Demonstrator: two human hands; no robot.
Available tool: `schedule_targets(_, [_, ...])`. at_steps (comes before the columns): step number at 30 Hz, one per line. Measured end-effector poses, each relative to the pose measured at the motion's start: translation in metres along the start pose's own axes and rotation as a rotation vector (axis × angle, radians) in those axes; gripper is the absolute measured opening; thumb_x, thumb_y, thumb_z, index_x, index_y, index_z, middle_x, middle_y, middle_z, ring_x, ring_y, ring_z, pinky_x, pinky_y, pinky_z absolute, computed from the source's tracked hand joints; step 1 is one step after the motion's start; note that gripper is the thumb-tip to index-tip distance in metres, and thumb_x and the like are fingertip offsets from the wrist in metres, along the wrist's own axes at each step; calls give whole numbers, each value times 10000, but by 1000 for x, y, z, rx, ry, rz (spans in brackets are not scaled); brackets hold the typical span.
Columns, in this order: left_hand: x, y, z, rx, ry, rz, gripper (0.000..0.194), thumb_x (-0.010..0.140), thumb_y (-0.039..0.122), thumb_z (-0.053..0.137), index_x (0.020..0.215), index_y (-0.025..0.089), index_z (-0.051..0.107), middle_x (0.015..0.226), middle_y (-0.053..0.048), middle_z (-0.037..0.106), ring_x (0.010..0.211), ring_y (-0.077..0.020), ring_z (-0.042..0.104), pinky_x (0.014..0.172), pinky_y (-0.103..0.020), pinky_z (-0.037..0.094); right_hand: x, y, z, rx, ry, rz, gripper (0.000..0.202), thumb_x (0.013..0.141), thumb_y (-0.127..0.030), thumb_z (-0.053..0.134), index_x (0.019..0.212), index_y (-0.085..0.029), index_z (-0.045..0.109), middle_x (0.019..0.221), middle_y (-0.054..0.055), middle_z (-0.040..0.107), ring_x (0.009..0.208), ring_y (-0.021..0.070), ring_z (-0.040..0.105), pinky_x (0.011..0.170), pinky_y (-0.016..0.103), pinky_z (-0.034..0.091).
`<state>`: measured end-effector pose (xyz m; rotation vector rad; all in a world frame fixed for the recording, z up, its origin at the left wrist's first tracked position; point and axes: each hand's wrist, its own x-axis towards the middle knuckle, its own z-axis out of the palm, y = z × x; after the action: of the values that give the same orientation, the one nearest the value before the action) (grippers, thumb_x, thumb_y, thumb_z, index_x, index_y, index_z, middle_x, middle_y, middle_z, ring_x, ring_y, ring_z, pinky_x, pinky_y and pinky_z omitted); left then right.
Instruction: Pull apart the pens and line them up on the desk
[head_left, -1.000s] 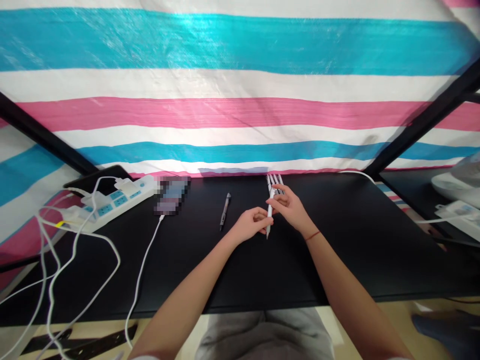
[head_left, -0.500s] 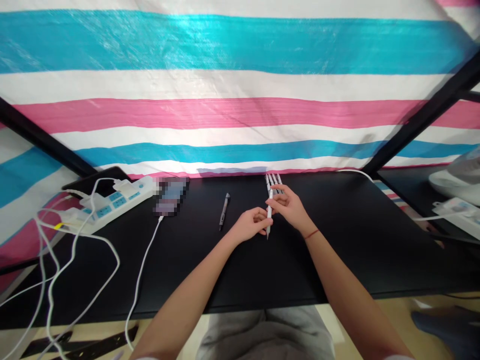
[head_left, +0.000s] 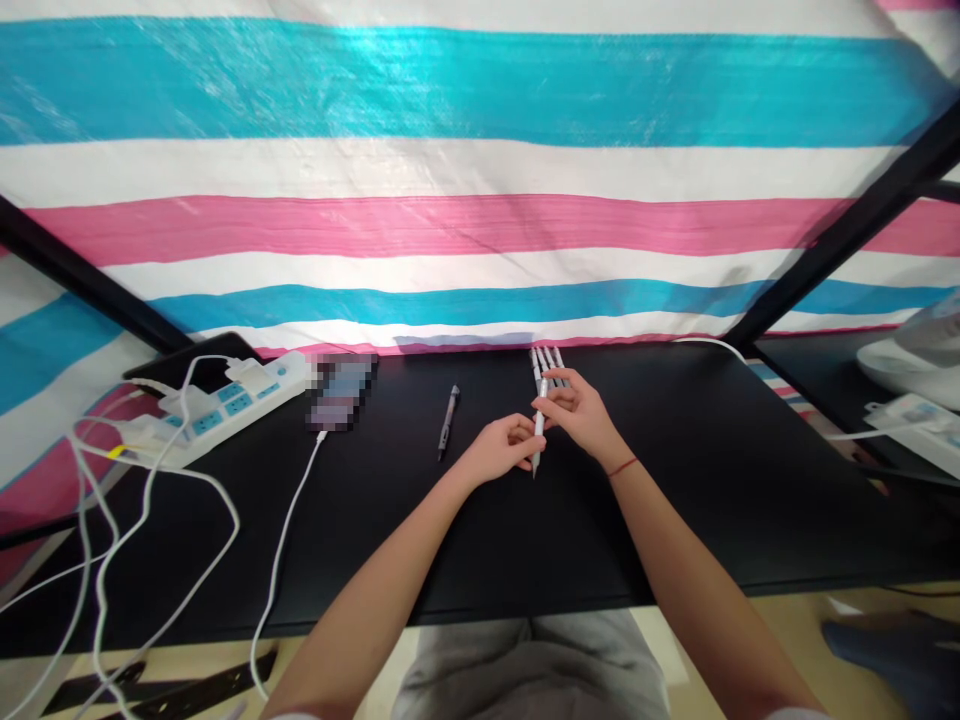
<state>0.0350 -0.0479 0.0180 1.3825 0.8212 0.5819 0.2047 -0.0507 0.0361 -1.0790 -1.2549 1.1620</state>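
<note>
A white pen (head_left: 540, 420) is held over the black table by both hands, its pointed tip toward me. My left hand (head_left: 504, 447) is closed round the lower part of the pen, thumb on its side. My right hand (head_left: 576, 408) pinches the upper end between thumb and fingers. Just behind, several white pens (head_left: 548, 360) lie side by side, their near ends partly hidden by my right hand. To the left of my hands a dark grey pen (head_left: 448, 424) lies by itself on the table.
On the left, a white power strip (head_left: 244, 405) has plugs and tangled white cables (head_left: 150, 490). Beside it a phone (head_left: 341, 393), blurred out, lies on a charging cable. A striped sheet (head_left: 480, 225) hangs behind the black table (head_left: 720, 480). Another power strip (head_left: 919, 425) stands at right.
</note>
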Motion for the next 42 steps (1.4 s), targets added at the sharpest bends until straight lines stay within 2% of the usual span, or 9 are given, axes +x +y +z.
schedule_targets(7, [-1, 2, 0, 1, -17, -19, 323, 749, 383, 679, 894, 132, 537, 799, -53, 644, 674, -126, 637, 620, -287, 566, 1, 4, 0, -28, 17, 6, 507, 674, -427, 719, 1081, -200, 518, 701, -14, 620, 625, 168, 633, 574, 318, 569])
schedule_targets(11, [-1, 1, 0, -2, -15, -11, 326, 756, 390, 672, 894, 133, 527, 802, -53, 639, 687, -133, 640, 627, -293, 568, 0, 4, 0, -28, 2, 8, 560, 692, -415, 706, 1167, -211, 490, 732, -10, 624, 628, 166, 632, 548, 311, 568])
schedule_targets(16, [0, -3, 0, 21, -15, 8, 337, 743, 405, 681, 877, 136, 529, 779, -41, 625, 707, -138, 638, 641, -303, 570, -1, 2, 2, -46, -30, -15, 464, 714, -378, 693, 1108, -206, 521, 723, -13, 615, 626, 159, 630, 546, 295, 563])
schedule_targets(26, [0, -4, 1, 17, 2, 8, 339, 740, 409, 683, 875, 139, 527, 796, -47, 631, 713, -139, 639, 644, -307, 572, -2, 2, 2, -91, -21, -51, 497, 731, -390, 674, 1167, -216, 510, 737, -7, 624, 617, 155, 624, 551, 298, 563])
schedule_targets(30, [0, -3, 1, 12, 2, 8, 326, 739, 388, 689, 875, 136, 534, 794, -48, 632, 718, -136, 634, 641, -296, 571, -2, 1, 2, -86, -27, -52, 444, 729, -385, 676, 1114, -212, 534, 730, -7, 622, 612, 158, 625, 553, 300, 559])
schedule_targets(38, [0, -1, 2, 0, 17, 10, 316, 740, 372, 691, 870, 128, 540, 784, -46, 628, 698, -128, 627, 618, -280, 569, -1, 4, 2, -98, -27, -50, 439, 744, -380, 667, 1125, -217, 520, 749, -4, 627, 595, 146, 618, 554, 292, 552])
schedule_targets(42, [-1, 0, 3, -10, 27, 14, 320, 741, 378, 688, 877, 131, 537, 794, -46, 628, 687, -124, 624, 611, -283, 568, -1, 3, 2, -78, -7, -56, 492, 744, -379, 665, 1176, -219, 492, 757, -4, 624, 597, 147, 620, 558, 297, 553])
